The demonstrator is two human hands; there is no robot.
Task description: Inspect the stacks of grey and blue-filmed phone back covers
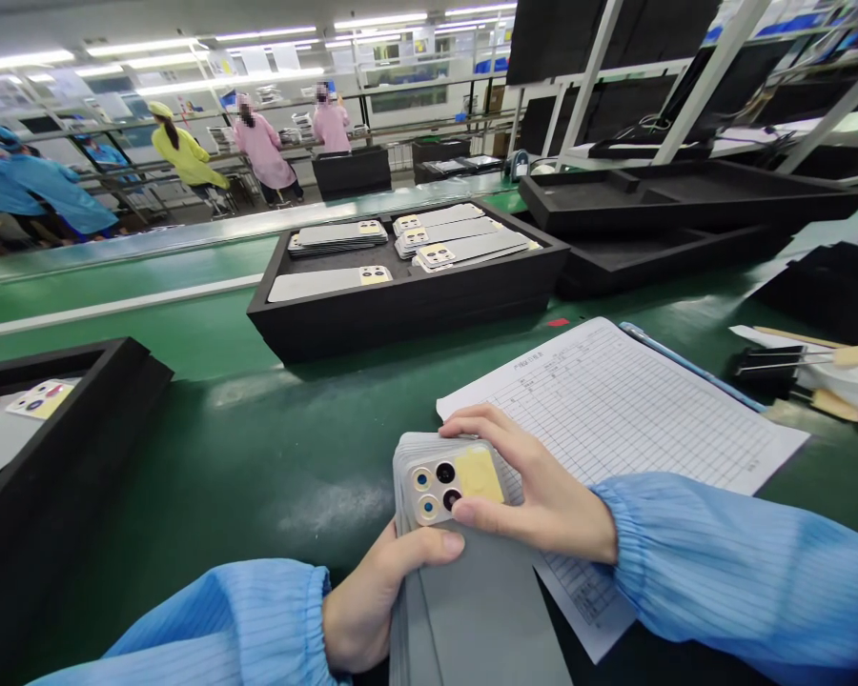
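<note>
A stack of grey phone back covers (pixel 472 600) with square camera windows fills both my hands at the bottom middle. My left hand (pixel 382 586) wraps the stack's left side, its thumb lying on the top cover below the camera window. From the right, my right hand (pixel 536 486) grips the camera end, fingers over the top edge and thumb beside a dark lens ring. Yellow film (pixel 479 474) covers part of the top cover's camera window. Under my right forearm lies a printed form (pixel 615 410) with a grid of rows.
A black tray (pixel 407 314) with several piles of covers stands ahead on the green bench (pixel 293 457). Another black tray (pixel 129 381) is at the left. Stacked black trays (pixel 686 200) sit at the back right. A blue pen (pixel 693 367) lies along the form; co-workers are beyond.
</note>
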